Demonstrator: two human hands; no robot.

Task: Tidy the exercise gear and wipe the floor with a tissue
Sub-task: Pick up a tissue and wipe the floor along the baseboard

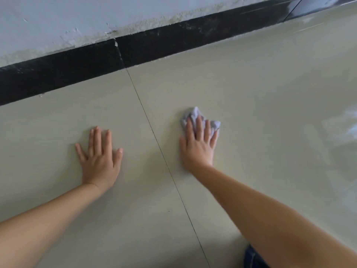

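We are kneeling over the pale beige glossy tiled floor [251,84], looking down at both bare arms. Our left hand [99,157] is lying flat on the left tile, fingers straight and spread, holding nothing. Just to its right, a thin dark grout line [154,140] is running from the wall's foot down toward us, passing between the two hands, which are resting well apart on either side of it.

Our right hand [199,144] is pressing straight fingers down on a crumpled white tissue [195,115], which is lying on the right tile and sticking out beyond the fingertips toward the wall.

Along the far edge, a black glossy skirting strip [173,41] is bordering the floor, with a whitish wall with flaking paint [77,16] rising above it. Bare floor is stretching between the hands and the skirting, and widening to the right, where light is glaring off the tiles. A dark blue denim patch [251,258] is showing at the bottom edge. We are seeing no readable writing anywhere.
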